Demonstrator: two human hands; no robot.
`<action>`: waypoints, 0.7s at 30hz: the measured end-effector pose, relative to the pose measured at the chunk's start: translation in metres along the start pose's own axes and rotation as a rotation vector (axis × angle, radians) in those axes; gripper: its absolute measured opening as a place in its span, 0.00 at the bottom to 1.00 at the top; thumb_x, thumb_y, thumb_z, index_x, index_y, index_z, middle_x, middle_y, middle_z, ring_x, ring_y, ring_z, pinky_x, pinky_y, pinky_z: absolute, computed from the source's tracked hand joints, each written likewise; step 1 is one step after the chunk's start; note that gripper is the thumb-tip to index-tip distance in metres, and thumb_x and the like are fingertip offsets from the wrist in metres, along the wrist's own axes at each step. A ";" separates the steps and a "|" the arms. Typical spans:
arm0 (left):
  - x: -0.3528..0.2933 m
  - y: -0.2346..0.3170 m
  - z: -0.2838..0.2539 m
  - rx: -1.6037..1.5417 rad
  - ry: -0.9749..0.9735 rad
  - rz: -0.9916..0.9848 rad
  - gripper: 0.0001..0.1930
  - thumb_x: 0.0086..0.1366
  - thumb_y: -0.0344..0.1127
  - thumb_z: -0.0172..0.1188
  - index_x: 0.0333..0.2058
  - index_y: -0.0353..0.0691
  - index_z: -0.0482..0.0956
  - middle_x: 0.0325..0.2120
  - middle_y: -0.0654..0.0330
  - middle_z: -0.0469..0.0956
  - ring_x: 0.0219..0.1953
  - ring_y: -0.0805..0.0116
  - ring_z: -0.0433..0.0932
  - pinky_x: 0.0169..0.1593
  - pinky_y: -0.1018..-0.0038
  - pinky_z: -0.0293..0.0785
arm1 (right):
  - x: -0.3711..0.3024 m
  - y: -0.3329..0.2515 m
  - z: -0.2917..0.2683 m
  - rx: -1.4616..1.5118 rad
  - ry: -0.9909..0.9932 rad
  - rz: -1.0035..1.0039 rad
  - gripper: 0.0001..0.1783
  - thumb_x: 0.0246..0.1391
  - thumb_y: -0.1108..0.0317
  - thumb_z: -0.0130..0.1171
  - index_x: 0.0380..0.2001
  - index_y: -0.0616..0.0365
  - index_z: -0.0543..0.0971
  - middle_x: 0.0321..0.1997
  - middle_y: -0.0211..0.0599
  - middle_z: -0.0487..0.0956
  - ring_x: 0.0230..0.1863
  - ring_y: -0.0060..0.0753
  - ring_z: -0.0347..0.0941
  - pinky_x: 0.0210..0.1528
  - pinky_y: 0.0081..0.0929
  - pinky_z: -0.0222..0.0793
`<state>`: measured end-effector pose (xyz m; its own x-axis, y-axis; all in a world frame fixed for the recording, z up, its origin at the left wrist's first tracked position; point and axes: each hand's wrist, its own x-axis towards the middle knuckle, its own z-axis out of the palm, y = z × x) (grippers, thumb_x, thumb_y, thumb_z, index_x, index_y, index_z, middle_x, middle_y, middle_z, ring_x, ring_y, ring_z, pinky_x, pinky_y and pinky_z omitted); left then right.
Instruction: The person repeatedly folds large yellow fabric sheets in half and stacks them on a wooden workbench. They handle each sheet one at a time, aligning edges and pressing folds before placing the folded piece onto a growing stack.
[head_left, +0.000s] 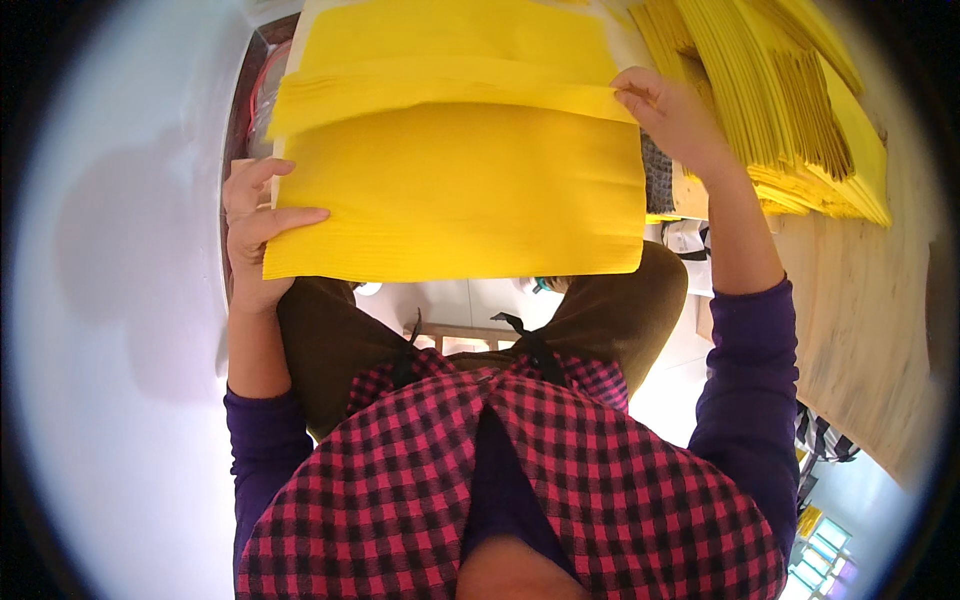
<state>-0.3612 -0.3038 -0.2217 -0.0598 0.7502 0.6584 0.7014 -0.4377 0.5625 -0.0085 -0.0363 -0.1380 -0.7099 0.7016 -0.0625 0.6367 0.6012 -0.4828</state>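
Observation:
A stack of thin, bright yellow sheets [460,190] lies in front of me, its layered near edge above my knees. Whether they are paper or cloth I cannot tell. My left hand [256,222] holds the stack's left side, thumb flat on top and the other fingers bent at the edge. At the far right corner, my right hand [672,118] pinches the end of a narrow raised strip or fold [450,88] between thumb and fingers. This strip runs across the whole width. Beyond it, more yellow sheet [450,35] stretches to the top of the view.
On the right, several thick bundles of folded yellow sheets [770,90] rest on a pale wooden tabletop [850,290]. A white wall [140,250] stands close on my left. Below the stack are my knees and a wooden stool or rail [460,337] on the tiled floor.

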 end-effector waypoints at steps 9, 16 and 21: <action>0.003 -0.002 -0.005 -0.092 -0.099 -0.003 0.08 0.50 0.33 0.68 0.31 0.47 0.84 0.50 0.53 0.75 0.60 0.49 0.66 0.63 0.55 0.57 | 0.069 0.016 -0.040 0.159 -0.009 -0.015 0.14 0.60 0.60 0.55 0.43 0.58 0.78 0.33 0.30 0.80 0.36 0.22 0.75 0.41 0.21 0.69; 0.004 -0.003 0.002 -0.155 -0.151 -0.115 0.08 0.51 0.32 0.67 0.32 0.44 0.82 0.36 0.60 0.83 0.51 0.53 0.78 0.65 0.50 0.53 | 0.126 0.061 -0.044 0.160 0.191 -0.082 0.23 0.62 0.60 0.51 0.57 0.57 0.69 0.59 0.49 0.70 0.59 0.41 0.67 0.62 0.43 0.60; 0.005 -0.001 0.002 -0.198 -0.148 -0.187 0.05 0.55 0.32 0.65 0.31 0.43 0.82 0.35 0.59 0.84 0.51 0.53 0.78 0.66 0.52 0.50 | 0.059 0.012 -0.028 -0.194 0.177 -0.161 0.23 0.58 0.55 0.57 0.53 0.55 0.74 0.53 0.39 0.76 0.56 0.37 0.71 0.59 0.31 0.63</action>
<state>-0.3604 -0.2990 -0.2200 -0.0603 0.8848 0.4621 0.5348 -0.3622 0.7634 -0.0343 0.0229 -0.1234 -0.7535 0.6370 0.1630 0.5780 0.7599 -0.2975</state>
